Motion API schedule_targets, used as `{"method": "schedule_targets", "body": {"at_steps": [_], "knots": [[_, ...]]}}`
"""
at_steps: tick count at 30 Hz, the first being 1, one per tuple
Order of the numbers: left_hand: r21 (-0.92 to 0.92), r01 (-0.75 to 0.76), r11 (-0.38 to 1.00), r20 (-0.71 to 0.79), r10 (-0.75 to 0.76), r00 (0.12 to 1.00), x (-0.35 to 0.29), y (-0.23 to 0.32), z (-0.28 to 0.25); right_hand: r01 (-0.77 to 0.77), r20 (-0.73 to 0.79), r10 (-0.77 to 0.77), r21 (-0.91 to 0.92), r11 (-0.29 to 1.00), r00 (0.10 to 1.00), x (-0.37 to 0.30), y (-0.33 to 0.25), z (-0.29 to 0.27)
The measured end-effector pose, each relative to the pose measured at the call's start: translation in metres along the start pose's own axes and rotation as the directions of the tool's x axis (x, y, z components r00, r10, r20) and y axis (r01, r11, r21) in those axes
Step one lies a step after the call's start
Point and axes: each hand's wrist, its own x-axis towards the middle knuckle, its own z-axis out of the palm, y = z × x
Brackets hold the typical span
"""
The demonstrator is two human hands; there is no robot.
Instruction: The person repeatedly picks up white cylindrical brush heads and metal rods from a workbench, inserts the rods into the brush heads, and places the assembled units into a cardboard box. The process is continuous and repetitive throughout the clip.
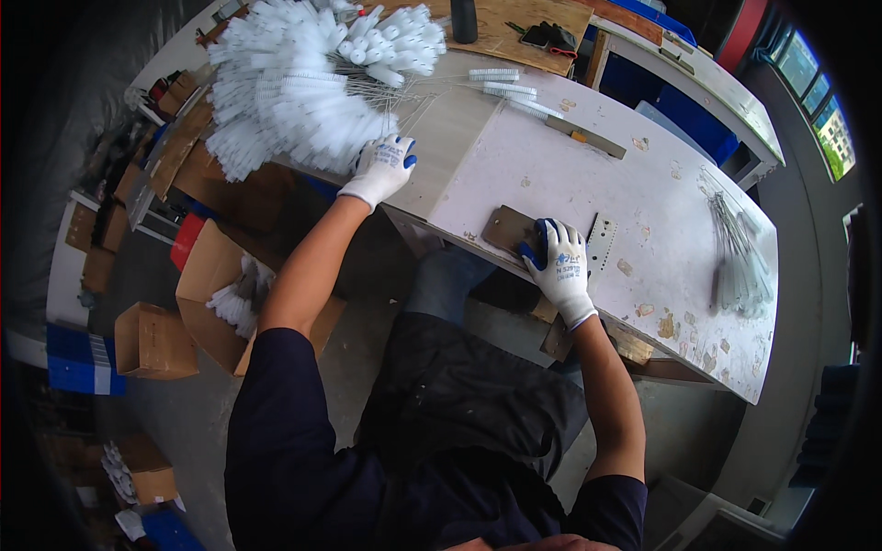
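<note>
— Where is the left hand (384, 165)?

— It reaches out to the edge of the big heap of white bottle brushes (303, 78) at the far left of the white surface (643, 193). Its gloved fingers (401, 147) curl into the brush heads; I cannot tell whether they grip one.

— And the right hand (560, 266)?

— It lies flat, palm down, at the near edge of the surface. Its fingers are spread and released, the blue tips touching a small brown plate (505, 227). A perforated metal strip (602, 241) lies just beside it.

— Anything else nearby?

— A few single brushes (501, 83) lie farther back, a bundle of thin wires (740, 257) lies far right, and an open carton (216, 294) with more white brushes stands on the floor.
</note>
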Motion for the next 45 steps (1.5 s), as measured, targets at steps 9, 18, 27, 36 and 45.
{"method": "schedule_targets", "body": {"at_steps": [9, 18, 27, 36, 45], "knots": [[0.555, -0.013, 0.832, 0.281, -0.173, 0.944, 0.057, 0.023, 0.035, -0.024, 0.002, 0.024, 0.01, 1.0, 1.0, -0.001, 0.001, 0.0], [0.439, 0.074, 0.895, 0.19, -0.173, 0.966, 0.059, 0.03, 0.027, -0.02, -0.023, 0.021, 0.043, 0.999, 1.0, -0.002, 0.002, -0.003], [0.523, 0.121, 0.844, 0.221, -0.272, 0.937, 0.072, 0.02, 0.043, -0.013, -0.022, 0.014, 0.05, 0.999, 1.0, -0.001, 0.0, -0.006], [0.464, 0.188, 0.866, 0.421, -0.402, 0.813, 0.091, 0.013, 0.029, -0.026, -0.008, 0.026, 0.045, 0.999, 1.0, -0.002, 0.002, -0.005], [0.006, 0.214, 0.977, 0.317, -0.205, 0.926, 0.084, -0.011, 0.025, -0.023, -0.001, 0.023, 0.059, 0.998, 1.0, -0.002, 0.002, -0.003]]}}
